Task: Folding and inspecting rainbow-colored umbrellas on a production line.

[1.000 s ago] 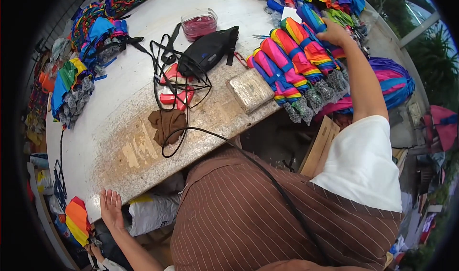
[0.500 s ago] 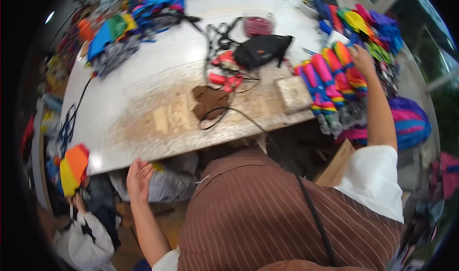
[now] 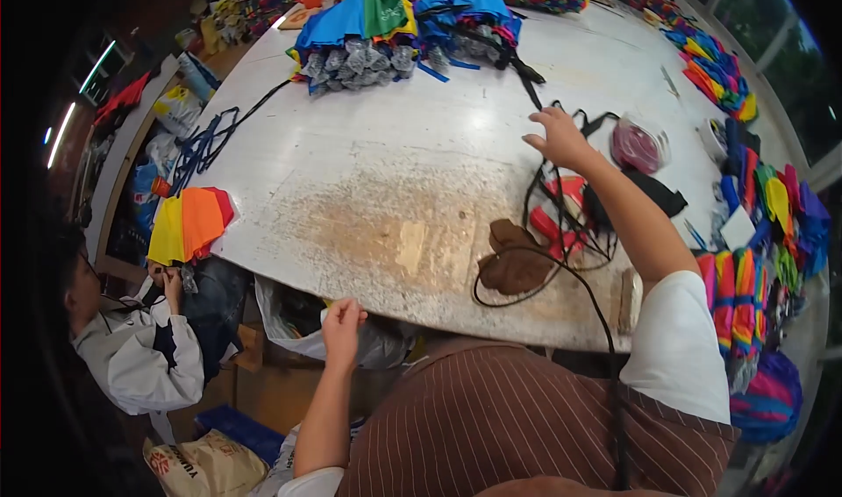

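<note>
My right hand (image 3: 561,137) is stretched out over the table, thumb and fingers apart, with nothing in it. It hovers close to a black strap (image 3: 530,83) and tangled black cords. My left hand (image 3: 344,326) is at the table's front edge, its fingers curled in and nothing visible in them. Beyond both hands lies a pile of folded multicoloured fabric bundles, like umbrellas (image 3: 364,28), with clear plastic over their lower ends. A brown cloth piece (image 3: 516,258), red pieces (image 3: 572,194) and a black pouch (image 3: 645,200) lie beneath and beside my right forearm.
The white table (image 3: 395,155) has a worn patch in front of me. Rainbow bundles (image 3: 737,295) hang at its right edge. A dark red round container (image 3: 635,143) stands behind the pouch. At left, another person (image 3: 145,348) holds a yellow, orange and red fabric piece (image 3: 189,225).
My right hand has left the rainbow bundles at the right and swung to the table's middle. My view has turned left; my left hand's fingers are more curled.
</note>
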The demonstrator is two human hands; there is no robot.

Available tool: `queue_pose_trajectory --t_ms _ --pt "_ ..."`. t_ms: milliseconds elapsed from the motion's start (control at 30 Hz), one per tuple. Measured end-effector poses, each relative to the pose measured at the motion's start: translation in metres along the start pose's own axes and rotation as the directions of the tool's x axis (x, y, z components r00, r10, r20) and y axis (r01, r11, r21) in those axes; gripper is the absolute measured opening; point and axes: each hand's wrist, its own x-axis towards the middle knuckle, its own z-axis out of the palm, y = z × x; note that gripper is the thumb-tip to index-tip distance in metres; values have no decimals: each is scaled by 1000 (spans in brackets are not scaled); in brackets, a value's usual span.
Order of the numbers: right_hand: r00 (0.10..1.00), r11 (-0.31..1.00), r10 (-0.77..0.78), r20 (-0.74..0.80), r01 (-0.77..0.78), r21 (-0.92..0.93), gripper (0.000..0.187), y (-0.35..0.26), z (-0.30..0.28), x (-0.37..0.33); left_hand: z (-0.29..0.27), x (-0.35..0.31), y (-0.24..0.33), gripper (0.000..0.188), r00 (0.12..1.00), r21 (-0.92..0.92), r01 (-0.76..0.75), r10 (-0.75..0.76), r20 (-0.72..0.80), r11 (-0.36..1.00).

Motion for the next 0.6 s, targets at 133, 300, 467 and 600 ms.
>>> queue_pose_trajectory --t_ms 133,300,467,600 --pt "976 939 89 200 -149 309 49 -16 92 110 26 44 10 32 873 684 -347 487 -14 642" --pt "913 757 375 158 -401 516 53 -23 191 212 51 85 12 43 804 897 -340 582 122 282" --pt "765 526 627 149 -556 644 68 -14 277 283 48 101 6 45 857 899 -310 499 125 308" --pt "765 724 622 -168 -480 496 76 1 299 322 48 107 6 47 873 904 -305 466 140 299"
